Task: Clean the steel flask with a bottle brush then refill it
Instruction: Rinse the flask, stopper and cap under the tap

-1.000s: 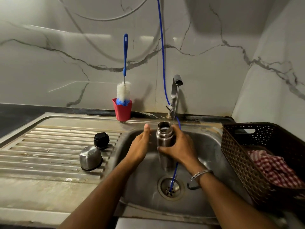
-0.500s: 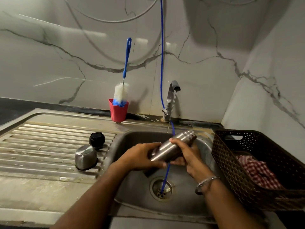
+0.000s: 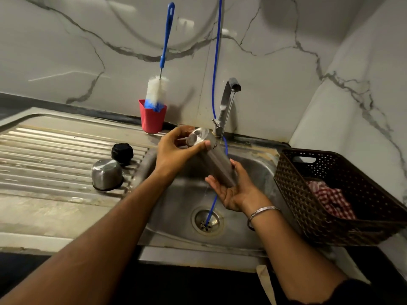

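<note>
The steel flask (image 3: pixel 217 159) is tilted over the sink basin (image 3: pixel 182 205), its base up and to the left, its mouth end pointing down to the right. My left hand (image 3: pixel 174 150) grips the base end between thumb and fingers. My right hand (image 3: pixel 233 192), palm up, cups the lower end, which hides the mouth. A thin trickle of water falls below that hand. The bottle brush (image 3: pixel 157 91), white bristles on a blue handle, stands in a red cup (image 3: pixel 152 119) against the wall, apart from both hands.
A black stopper (image 3: pixel 122 153) and a steel cap (image 3: pixel 107 175) lie on the ribbed drainboard at left. The tap (image 3: pixel 226 102) stands behind the flask. A blue hose (image 3: pixel 217 51) runs down into the drain (image 3: pixel 207 221). A dark basket (image 3: pixel 308 194) with a checked cloth (image 3: pixel 330 197) sits at right.
The flask went from upright under the tap, through lying sideways, to upended. My left hand moved from beside it onto its base; my right hand turned palm up under the lower end.
</note>
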